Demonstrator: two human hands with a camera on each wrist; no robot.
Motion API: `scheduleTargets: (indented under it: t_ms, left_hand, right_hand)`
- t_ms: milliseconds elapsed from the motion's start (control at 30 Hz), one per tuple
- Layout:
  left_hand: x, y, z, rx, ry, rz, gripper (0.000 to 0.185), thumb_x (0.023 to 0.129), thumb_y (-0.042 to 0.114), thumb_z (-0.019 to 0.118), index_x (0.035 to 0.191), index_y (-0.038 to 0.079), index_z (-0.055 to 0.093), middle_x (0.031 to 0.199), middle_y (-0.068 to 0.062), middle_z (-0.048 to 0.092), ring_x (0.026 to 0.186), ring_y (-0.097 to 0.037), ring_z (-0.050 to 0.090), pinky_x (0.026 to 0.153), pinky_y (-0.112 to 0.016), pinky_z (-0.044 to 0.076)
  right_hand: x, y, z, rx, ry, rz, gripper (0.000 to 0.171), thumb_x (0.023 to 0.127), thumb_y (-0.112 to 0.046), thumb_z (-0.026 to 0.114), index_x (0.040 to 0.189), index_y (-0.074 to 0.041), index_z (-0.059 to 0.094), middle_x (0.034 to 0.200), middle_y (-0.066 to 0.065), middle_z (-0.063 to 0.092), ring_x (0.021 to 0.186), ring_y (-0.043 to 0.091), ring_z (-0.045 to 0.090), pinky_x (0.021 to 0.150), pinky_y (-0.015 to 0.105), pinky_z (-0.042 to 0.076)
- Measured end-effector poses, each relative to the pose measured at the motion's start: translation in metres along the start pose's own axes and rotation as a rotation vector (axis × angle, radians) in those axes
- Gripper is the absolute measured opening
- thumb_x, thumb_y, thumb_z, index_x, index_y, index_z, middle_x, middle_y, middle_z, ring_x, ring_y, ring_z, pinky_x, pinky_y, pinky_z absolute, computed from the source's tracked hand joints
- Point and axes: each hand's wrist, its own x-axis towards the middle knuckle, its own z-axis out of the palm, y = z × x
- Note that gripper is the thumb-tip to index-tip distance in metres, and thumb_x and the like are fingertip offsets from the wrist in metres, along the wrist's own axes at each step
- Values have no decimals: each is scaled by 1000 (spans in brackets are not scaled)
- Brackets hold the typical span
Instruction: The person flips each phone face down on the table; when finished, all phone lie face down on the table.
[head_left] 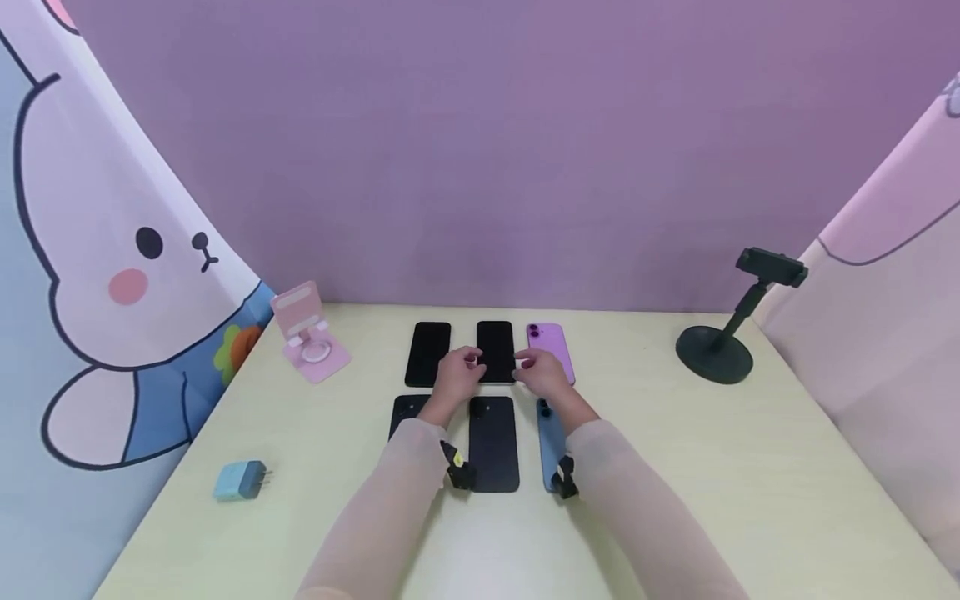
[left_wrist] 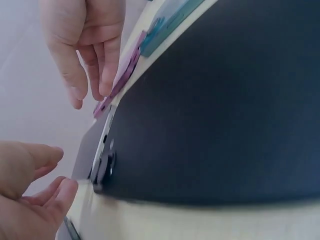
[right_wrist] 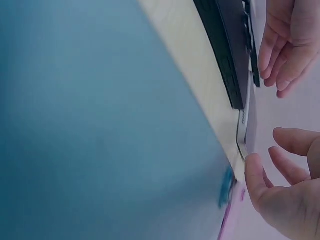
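Several smartphones lie in two rows. In the back row are a black-screened phone (head_left: pixel 427 352), another with its dark screen up (head_left: pixel 495 346) in the middle, and a purple phone (head_left: pixel 550 340), back up. The front row has a dark phone (head_left: pixel 408 407) partly under my left arm, a dark phone (head_left: pixel 493 450) and a blue phone (head_left: pixel 551 446). My left hand (head_left: pixel 459 373) is at the left edge of the middle back phone, my right hand (head_left: pixel 543 375) at its right edge, overlapping the purple phone. Fingers on both are loosely bent, with nothing between them.
A pink folding phone stand (head_left: pixel 311 342) is at the back left, and a black round-based stand (head_left: pixel 716 354) at the back right. A blue charger plug (head_left: pixel 240 481) lies at the left. A purple backdrop (head_left: pixel 510 167) rises behind the table (head_left: pixel 660 467).
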Motion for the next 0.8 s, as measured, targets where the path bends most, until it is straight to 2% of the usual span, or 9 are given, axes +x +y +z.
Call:
scheduleTargets:
  t_ms: [200,367,533,800]
  left_hand:
    - [1,-3,-1,2,-46,-41,25,89,8,69,113,2,70,107,-13,68,100,-27,65,87,-40,51]
    - [3,-10,-2,10,-37,-64,24,87,7,71,111,2,72,101,-11,71,96,-26,66,85,-39,51]
    - [5,-13,-2,7,-64,-79,24,87,7,72,110,2,72,100,-11,71,97,-26,65,85,-38,51]
    - [4,-15,2,14,-55,-69,22,84,4,74,106,1,73,91,-10,71,89,-24,66,79,-36,53]
  right_hand:
    - [1,-2,5,33,11,57,35,90,-4,67,124,0,63,110,18,62,88,27,62,73,36,52]
    - [1,-9,11,16,7,44,35,88,0,67,122,2,64,111,19,62,88,27,61,73,35,53]
    - [1,-13,15,6,29,49,34,86,2,67,120,3,65,112,20,62,91,26,59,75,35,51]
    - [3,-10,18,-43,43,91,35,85,3,66,120,1,66,113,18,62,95,27,59,76,34,52]
